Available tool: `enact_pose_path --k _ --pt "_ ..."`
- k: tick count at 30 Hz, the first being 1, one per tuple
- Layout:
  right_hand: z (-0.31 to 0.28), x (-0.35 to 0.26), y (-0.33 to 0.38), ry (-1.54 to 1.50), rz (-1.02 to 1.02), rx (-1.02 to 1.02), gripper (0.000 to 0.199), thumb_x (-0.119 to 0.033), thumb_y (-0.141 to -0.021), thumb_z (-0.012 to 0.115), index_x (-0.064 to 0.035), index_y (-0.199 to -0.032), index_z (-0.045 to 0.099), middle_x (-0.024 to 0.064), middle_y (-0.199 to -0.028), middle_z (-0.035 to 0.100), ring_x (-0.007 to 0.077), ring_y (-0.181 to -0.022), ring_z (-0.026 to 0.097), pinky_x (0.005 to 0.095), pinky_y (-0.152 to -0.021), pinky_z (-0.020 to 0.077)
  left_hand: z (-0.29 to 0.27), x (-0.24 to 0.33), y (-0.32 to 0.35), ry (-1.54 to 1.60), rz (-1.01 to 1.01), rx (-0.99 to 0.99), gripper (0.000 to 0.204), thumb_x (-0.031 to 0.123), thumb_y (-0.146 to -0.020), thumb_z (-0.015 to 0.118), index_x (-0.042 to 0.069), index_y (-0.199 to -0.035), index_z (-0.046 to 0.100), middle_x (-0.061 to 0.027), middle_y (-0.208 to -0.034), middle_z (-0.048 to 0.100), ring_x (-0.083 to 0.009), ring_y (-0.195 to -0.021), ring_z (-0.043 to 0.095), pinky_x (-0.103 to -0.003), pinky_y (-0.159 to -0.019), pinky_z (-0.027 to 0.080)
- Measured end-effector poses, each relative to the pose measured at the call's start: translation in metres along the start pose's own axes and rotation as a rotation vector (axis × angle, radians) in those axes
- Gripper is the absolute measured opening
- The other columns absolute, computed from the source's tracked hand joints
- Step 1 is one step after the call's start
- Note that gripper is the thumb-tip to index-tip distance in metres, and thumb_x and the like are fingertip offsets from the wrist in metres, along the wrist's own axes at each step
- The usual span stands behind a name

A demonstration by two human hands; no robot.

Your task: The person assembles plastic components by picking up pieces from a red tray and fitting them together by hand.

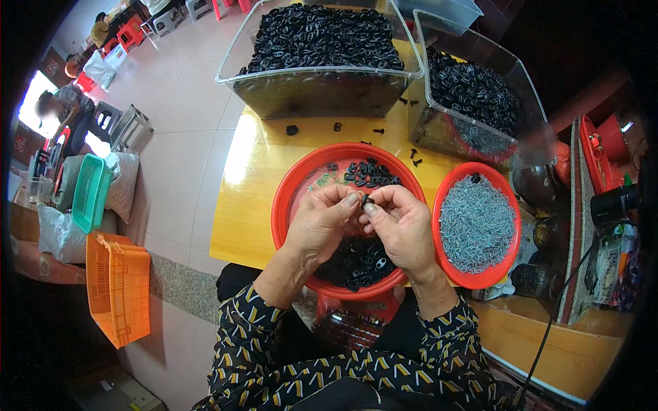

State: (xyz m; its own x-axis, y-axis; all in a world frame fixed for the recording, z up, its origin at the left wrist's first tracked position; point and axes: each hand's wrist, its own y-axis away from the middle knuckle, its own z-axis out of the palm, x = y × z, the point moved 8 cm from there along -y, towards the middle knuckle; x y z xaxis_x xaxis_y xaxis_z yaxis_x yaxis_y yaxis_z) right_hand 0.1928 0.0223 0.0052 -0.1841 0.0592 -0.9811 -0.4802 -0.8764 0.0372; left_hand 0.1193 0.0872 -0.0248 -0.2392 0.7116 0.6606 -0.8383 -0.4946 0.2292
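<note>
My left hand point(321, 218) and my right hand point(404, 229) meet over a round red basin point(282, 198). Between their thumbs and fingertips they pinch a small black plastic piece point(367, 200); the fingers hide part of it. Inside the basin, one heap of black oval pieces with holes point(373, 173) lies beyond my hands. A larger heap of black pieces point(360, 264) lies on the near side, partly covered by my wrists. To the right, a red oval tray point(441, 260) holds a pile of small silvery screws point(478, 222).
Two clear plastic bins point(319, 70) point(473, 113) of black pieces stand at the back of the yellow table point(236, 219). Loose black bits point(293, 130) lie before them. An orange crate point(120, 291) and green basket point(91, 192) are at left. A person point(72, 113) sits farther off.
</note>
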Motion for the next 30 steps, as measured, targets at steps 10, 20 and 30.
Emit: enact_pose_path --k 10,20,30 --pt "-0.002 -0.001 0.001 0.048 -0.020 0.040 0.008 -0.001 -0.080 0.053 0.0013 -0.088 0.053 0.0028 -0.075 0.055 0.0067 -0.065 0.054 0.0185 -0.057 0.0454 -0.001 -0.005 -0.001 0.035 -0.015 -0.011 0.010 0.013 -0.082 0.055 0.004 -0.084 0.055 -0.0041 -0.079 0.058 -0.0137 -0.070 0.055 -0.028 -0.065 0.046" --pt "-0.004 -0.002 0.003 0.127 -0.012 0.074 0.006 0.000 -0.079 0.054 0.0020 -0.085 0.054 0.0020 -0.071 0.057 0.0058 -0.062 0.054 0.0193 -0.056 0.0466 -0.003 -0.004 0.000 -0.078 0.059 0.031 0.007 0.009 -0.082 0.055 0.001 -0.082 0.055 -0.0042 -0.077 0.058 -0.0098 -0.066 0.054 -0.023 -0.060 0.047" --pt "-0.004 0.000 0.004 0.150 -0.033 0.077 0.005 0.000 -0.080 0.053 0.0027 -0.084 0.055 0.0030 -0.071 0.057 0.0067 -0.061 0.055 0.0197 -0.052 0.0476 0.003 0.011 0.008 -0.495 0.272 0.150 0.007 0.004 -0.080 0.055 -0.002 -0.079 0.057 -0.0037 -0.072 0.057 -0.0067 -0.061 0.052 -0.019 -0.053 0.044"
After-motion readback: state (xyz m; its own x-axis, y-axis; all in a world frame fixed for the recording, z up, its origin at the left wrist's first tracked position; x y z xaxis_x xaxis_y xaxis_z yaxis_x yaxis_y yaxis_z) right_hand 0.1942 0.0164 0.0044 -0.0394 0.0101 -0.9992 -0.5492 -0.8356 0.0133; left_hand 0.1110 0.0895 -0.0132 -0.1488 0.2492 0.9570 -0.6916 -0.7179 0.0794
